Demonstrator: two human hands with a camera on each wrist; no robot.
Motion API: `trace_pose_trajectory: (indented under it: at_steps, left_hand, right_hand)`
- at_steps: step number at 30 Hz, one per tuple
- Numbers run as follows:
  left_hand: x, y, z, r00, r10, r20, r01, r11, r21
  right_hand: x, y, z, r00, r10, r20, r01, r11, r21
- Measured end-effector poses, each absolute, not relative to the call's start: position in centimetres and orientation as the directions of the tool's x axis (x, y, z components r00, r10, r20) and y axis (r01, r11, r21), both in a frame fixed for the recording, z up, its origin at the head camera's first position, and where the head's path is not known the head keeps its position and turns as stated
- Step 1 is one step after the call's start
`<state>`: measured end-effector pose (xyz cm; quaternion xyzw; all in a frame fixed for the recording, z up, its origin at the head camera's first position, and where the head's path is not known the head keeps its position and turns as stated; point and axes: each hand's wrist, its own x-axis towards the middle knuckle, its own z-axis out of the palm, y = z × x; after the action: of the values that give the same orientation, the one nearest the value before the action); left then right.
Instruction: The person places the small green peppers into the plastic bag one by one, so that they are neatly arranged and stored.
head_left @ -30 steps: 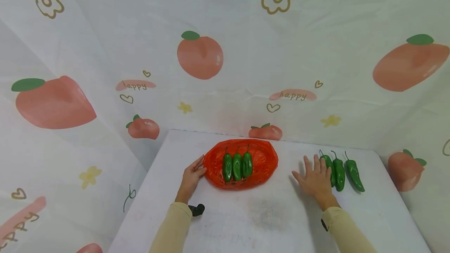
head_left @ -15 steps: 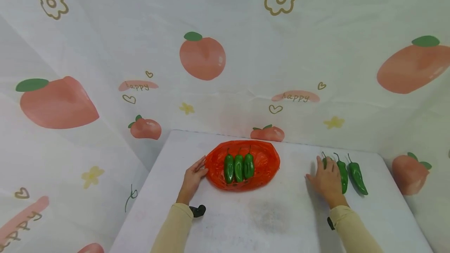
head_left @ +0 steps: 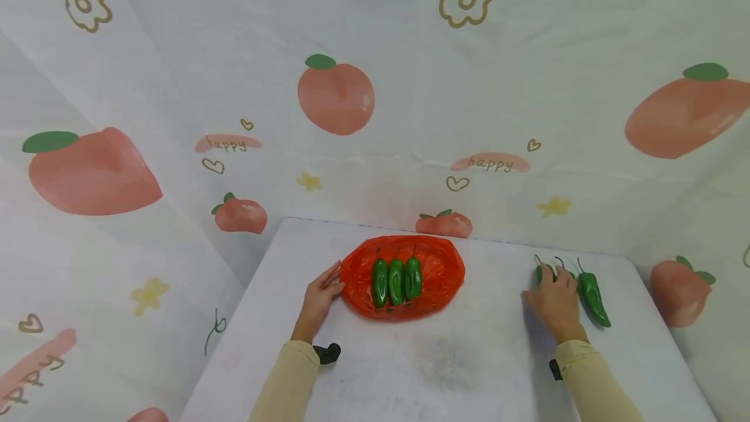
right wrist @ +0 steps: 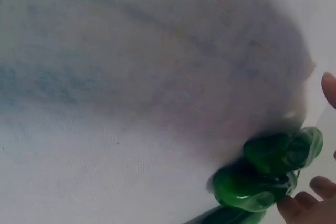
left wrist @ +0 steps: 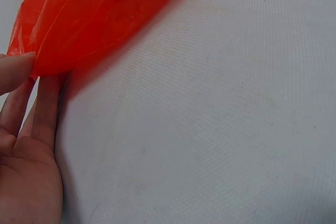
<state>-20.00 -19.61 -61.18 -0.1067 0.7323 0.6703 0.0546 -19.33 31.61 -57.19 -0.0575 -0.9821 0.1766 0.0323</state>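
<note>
A white fabric backdrop (head_left: 387,25) printed with peaches rises beyond both hands, and in front of it a white table (head_left: 398,370) spreads beneath them. Between the hands, just beside the left, a red plastic bag (head_left: 443,279) lies opened into a shallow oval. The left hand (head_left: 317,298) pinches its near edge, thumb on one side and fingers behind.

The right hand (head_left: 556,301) reaches over the table, thumb spread well away from its slightly bent fingers, gripping nothing visible. Under it lie the left pepper (right wrist: 273,153) and middle pepper (right wrist: 244,190), green and side by side; a fingertip seems to touch the middle one. The right pepper (head_left: 594,298) rests just beyond that hand's outer side. Three green peppers (head_left: 396,282) lie in the bag, to the left hand's right.

A sound grip would bring thumb and fingers round a pepper's glossy body, sparing the thin stems (head_left: 579,266), while the left hand steadies the rim without tugging.
</note>
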Motion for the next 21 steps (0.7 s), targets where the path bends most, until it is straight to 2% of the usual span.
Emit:
trace_pose_trajectory:
  at_steps: [9, 15, 21]
  left_hand:
    - [-20.4, -19.9, -61.8, -0.972, -0.078, -0.223, -0.229, 0.072, 0.971]
    - [-20.3, -19.8, -61.8, -0.972, -0.079, -0.222, -0.228, 0.083, 0.97]
    - [-20.1, -19.7, -61.7, -0.971, -0.081, -0.225, -0.233, 0.097, 0.968]
  right_hand:
    - [-19.4, 32.4, -56.1, -0.988, 0.155, 0.01, 0.139, 0.909, -0.393]
    - [-19.8, 32.6, -55.6, -0.974, 0.212, -0.08, 0.226, 0.874, -0.43]
    - [-19.9, 32.8, -55.8, -0.978, 0.198, -0.067, 0.208, 0.89, -0.406]
